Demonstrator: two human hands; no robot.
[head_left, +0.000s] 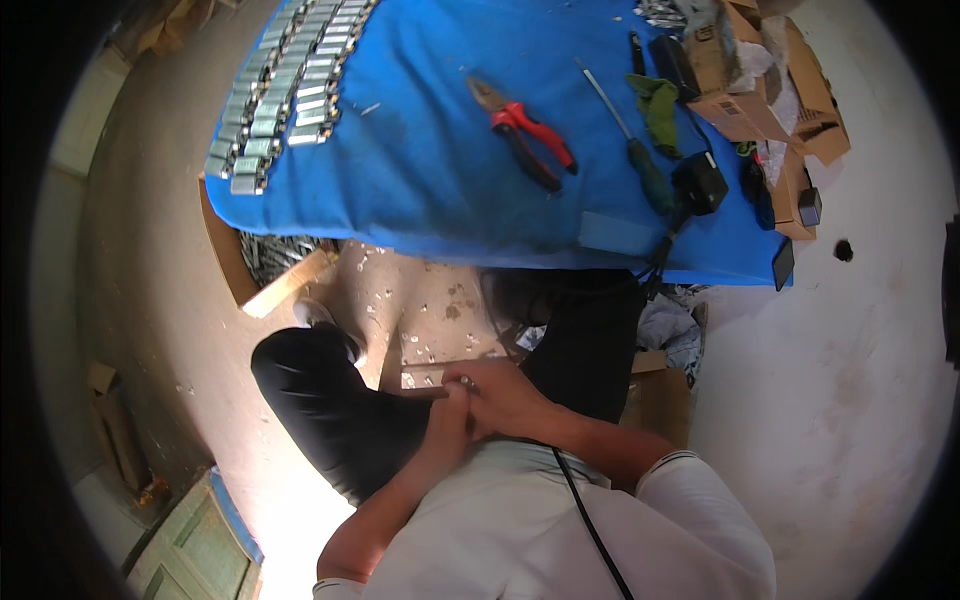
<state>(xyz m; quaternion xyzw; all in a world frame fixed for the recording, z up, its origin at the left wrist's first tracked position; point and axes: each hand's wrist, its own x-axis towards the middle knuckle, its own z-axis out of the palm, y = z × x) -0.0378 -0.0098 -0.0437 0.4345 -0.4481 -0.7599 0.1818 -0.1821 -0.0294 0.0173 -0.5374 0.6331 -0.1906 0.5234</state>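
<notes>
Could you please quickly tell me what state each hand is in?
Left hand: against the right; grip cannot be told.
Right hand: against the left; grip cannot be told.

Blue-covered table (410, 150), littered floor (415, 310), probably whitish wall (840, 400).

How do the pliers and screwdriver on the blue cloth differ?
The pliers have two spread handles, the screwdriver one. The pliers' handles are red and black; the screwdriver's is dark green. The pliers' head is broad, the screwdriver's shaft thin. Both lie on the blue cloth.
</notes>
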